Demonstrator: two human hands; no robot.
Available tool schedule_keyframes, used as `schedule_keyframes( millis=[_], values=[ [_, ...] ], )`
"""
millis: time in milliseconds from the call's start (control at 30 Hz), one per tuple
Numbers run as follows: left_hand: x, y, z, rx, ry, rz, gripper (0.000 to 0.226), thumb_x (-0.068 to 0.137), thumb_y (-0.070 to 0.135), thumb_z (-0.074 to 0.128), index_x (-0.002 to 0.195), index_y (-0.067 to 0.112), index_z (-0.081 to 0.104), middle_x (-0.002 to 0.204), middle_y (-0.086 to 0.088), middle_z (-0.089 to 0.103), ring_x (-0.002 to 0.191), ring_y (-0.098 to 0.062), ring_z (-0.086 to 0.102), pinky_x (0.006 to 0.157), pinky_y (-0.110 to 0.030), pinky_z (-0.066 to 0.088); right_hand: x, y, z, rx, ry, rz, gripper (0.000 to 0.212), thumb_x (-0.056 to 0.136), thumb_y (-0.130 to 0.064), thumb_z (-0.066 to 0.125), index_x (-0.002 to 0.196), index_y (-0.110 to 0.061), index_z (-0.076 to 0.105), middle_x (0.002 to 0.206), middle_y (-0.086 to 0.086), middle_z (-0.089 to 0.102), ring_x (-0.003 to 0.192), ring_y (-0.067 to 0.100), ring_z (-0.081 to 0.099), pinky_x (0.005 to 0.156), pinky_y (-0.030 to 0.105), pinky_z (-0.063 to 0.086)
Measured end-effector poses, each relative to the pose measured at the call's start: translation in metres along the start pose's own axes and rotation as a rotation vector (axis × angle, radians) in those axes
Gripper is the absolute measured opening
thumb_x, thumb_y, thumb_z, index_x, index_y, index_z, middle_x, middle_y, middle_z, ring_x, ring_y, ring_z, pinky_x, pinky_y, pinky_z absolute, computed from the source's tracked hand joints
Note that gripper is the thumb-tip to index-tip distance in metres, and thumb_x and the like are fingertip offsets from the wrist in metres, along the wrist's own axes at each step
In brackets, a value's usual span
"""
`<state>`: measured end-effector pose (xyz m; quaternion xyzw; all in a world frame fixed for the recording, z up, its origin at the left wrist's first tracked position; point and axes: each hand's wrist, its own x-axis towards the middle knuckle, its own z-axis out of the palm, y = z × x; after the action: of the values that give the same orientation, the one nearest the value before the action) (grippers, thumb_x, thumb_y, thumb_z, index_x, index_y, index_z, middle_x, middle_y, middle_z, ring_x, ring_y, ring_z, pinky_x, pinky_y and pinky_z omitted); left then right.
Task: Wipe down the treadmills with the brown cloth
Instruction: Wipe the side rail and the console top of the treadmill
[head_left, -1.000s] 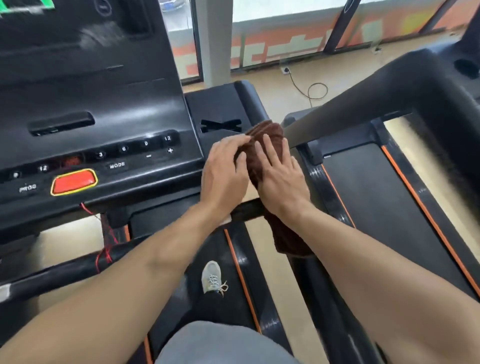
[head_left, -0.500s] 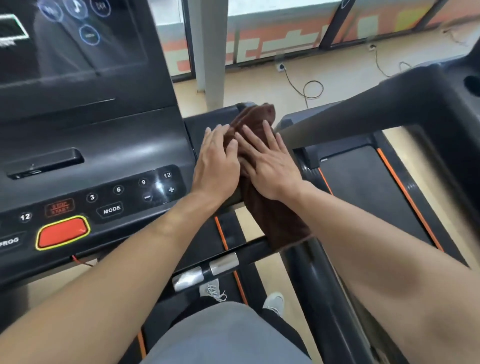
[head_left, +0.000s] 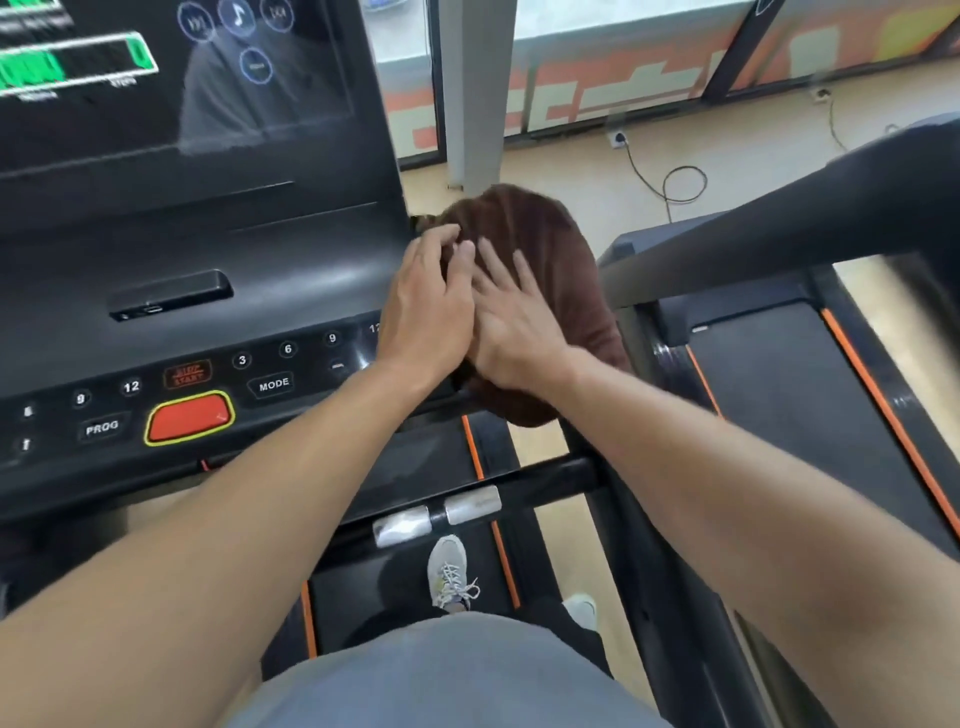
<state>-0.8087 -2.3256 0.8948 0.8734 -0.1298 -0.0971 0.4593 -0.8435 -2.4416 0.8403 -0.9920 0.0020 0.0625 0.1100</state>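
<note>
Pressing flat, fingers spread, right hand (head_left: 511, 322) on the brown cloth (head_left: 545, 260); left hand (head_left: 428, 306) alongside, touching it, fingertips loosely bent onto the cloth's left part. Cloth draping over the right edge of the treadmill console (head_left: 208, 291), lower end hanging past its front edge. Leaving open floor between this console and the neighbouring treadmill (head_left: 779, 374). Hiding the console's right corner beneath cloth and hands.
</note>
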Motion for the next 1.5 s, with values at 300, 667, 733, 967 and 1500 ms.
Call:
schedule_keyframes(
  millis=[300,667,733,967,1500],
  values=[
    [0.011,-0.005,-0.011,0.007,0.026,0.003,0.037,0.109,0.037,0.038,0.14,0.023,0.053,0.143,0.007,0.052,0.127,-0.005,0.047,0.101,-0.018,0.031,0.017,-0.006,0.007,-0.035,0.034,0.043,0.072,0.098,-0.049,0.01,0.165,-0.025,0.006,0.173,-0.006,0.005,0.159,0.025,-0.006,0.127,0.055,0.001],
    [-0.006,0.004,-0.012,0.185,-0.079,0.12,0.043,0.109,0.039,0.034,0.149,0.026,0.043,0.154,0.007,0.042,0.138,-0.013,0.041,0.1,-0.023,0.028,0.075,0.037,-0.01,-0.086,0.046,0.287,0.064,0.104,-0.055,0.017,0.164,-0.032,0.016,0.173,-0.002,0.009,0.159,0.032,-0.002,0.122,0.067,-0.001],
    [-0.011,0.002,-0.004,0.203,-0.116,0.132,0.044,0.109,0.038,0.035,0.15,0.023,0.042,0.155,0.005,0.042,0.14,-0.015,0.04,0.104,-0.024,0.028,0.056,0.049,-0.015,0.115,0.086,0.406,0.063,0.103,-0.058,0.02,0.162,-0.038,0.014,0.172,-0.006,0.008,0.157,0.033,0.011,0.118,0.068,0.018],
    [-0.031,0.015,0.038,0.132,-0.211,0.098,0.046,0.107,0.047,0.036,0.149,0.029,0.042,0.155,0.005,0.042,0.14,-0.016,0.042,0.107,-0.031,0.031,-0.08,0.067,-0.014,0.865,0.031,0.635,0.073,0.084,-0.073,0.065,0.145,-0.036,0.051,0.119,-0.013,0.07,0.107,0.008,0.068,0.091,0.021,0.051],
    [-0.01,-0.021,0.075,0.488,-0.533,0.27,0.062,0.109,0.05,0.02,0.163,0.02,0.014,0.171,-0.002,-0.006,0.155,-0.019,-0.017,0.124,-0.045,-0.016,-0.199,-0.002,0.041,0.087,0.213,0.745,0.08,0.098,-0.073,0.031,0.161,-0.027,0.013,0.148,0.002,0.044,0.121,0.026,0.057,0.089,0.047,0.055]
  ],
)
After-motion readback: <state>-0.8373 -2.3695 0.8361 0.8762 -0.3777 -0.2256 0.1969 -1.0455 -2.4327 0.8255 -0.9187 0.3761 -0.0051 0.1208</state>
